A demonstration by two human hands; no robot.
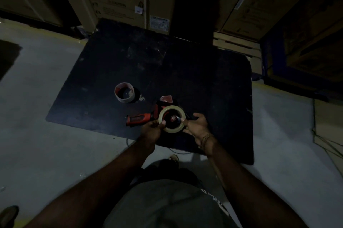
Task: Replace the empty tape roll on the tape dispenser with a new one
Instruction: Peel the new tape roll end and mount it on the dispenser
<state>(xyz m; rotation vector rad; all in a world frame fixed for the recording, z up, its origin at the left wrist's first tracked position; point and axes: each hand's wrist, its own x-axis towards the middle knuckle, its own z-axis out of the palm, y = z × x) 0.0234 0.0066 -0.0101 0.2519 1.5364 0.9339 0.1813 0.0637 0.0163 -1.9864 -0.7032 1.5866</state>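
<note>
New roll going onto the dispenser hub, both hands steadying it.

On the black board, the red tape dispenser lies on its side, handle toward 9 o'clock, the new tape roll over its hub; the empty core sits at 10 o'clock. The left hand pinches the roll's rim at 8 o'clock, the right hand at 4 o'clock, fingers curled. The roll looks light, stiff, smooth-edged: best gripped by the outer rim.

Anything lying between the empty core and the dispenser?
No. In the head view only bare dark board separates the empty core from the dispenser; the new roll sits on the dispenser.
</note>
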